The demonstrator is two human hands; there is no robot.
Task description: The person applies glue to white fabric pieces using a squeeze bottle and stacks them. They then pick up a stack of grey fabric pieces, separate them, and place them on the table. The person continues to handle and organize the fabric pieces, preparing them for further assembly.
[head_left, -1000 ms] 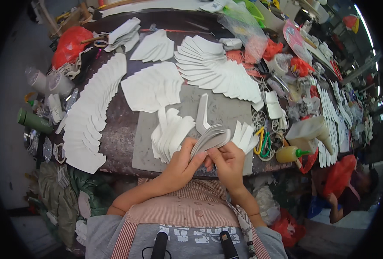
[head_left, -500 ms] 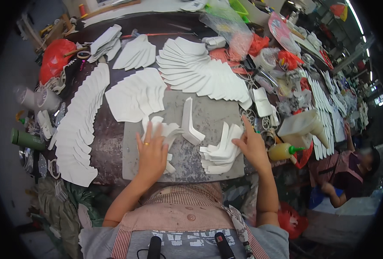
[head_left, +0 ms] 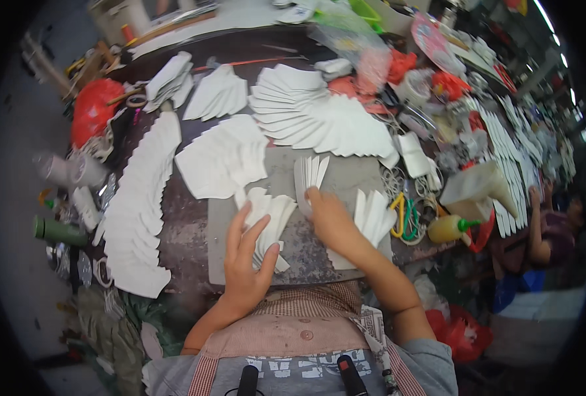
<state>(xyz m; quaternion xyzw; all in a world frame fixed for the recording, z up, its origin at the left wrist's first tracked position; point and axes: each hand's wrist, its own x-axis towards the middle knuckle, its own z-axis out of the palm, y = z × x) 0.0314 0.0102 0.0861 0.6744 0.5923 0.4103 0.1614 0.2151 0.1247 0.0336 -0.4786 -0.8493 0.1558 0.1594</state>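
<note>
My left hand [head_left: 247, 267] has its fingers spread, resting against the near left side of a loose fan of white cut pieces [head_left: 276, 214] that look like padded fabric or foam. My right hand [head_left: 332, 218] is closed round the lower end of a small upright stack of white pieces [head_left: 311, 173], whose top edges splay apart. Its fingertips are partly hidden behind the hand. To the right, another stack of bent white pieces [head_left: 372, 218] stands, partly covered by my right forearm. All three lie on a worn grey board [head_left: 280, 158].
Overlapping rows of white pieces [head_left: 134, 218] curve along the left and back [head_left: 332, 125]. At right are scissors with yellow and green handles [head_left: 405, 218], a yellowish squeeze bottle [head_left: 445, 228] and a whitish plastic container [head_left: 471, 191]. A green bottle [head_left: 59, 231] lies left. A co-worker [head_left: 544, 231] is far right.
My right hand has moved left from the right stack to the middle stack and gripped it; that stack's pieces now splay. My left hand has drawn slightly nearer. The whole view has shifted.
</note>
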